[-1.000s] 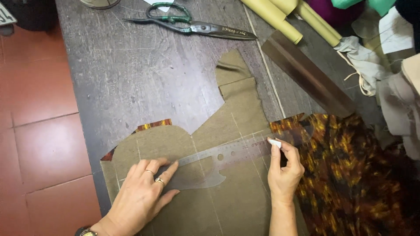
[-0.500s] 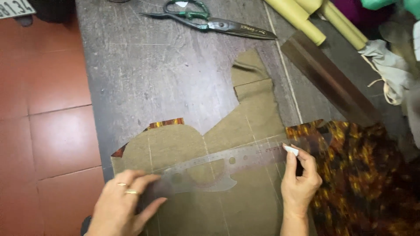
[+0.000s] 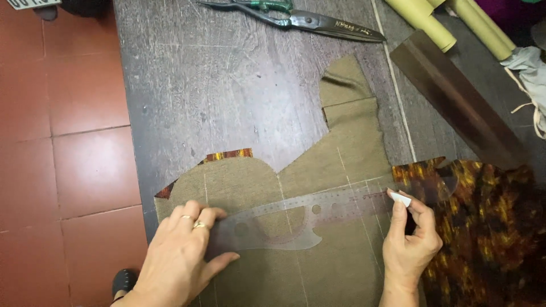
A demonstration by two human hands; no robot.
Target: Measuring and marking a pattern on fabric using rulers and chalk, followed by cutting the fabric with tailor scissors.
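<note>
A cut piece of olive-brown fabric [image 3: 341,153] lies flat on the dark wooden table [image 3: 227,85], over a brown-and-orange patterned fabric [image 3: 489,227]. A clear curved pattern ruler [image 3: 307,219] lies across the olive piece. My left hand [image 3: 182,256], with rings on it, presses flat on the ruler's left end. My right hand [image 3: 409,241] pinches a small white piece of tailor's chalk [image 3: 400,198] at the ruler's right end, its tip on the fabric. Pale chalk lines cross the olive fabric.
Large shears with green handles [image 3: 296,17] lie at the table's far edge. Yellow paper rolls [image 3: 432,23] and a long dark wooden straightedge [image 3: 455,96] lie at the upper right. Red floor tiles [image 3: 62,142] run along the left. A dark shoe [image 3: 122,281] shows below.
The view has shifted, so the table sits further right in the frame. My left hand slid down to the ruler's left end. My right hand stays with the chalk at the right end.
</note>
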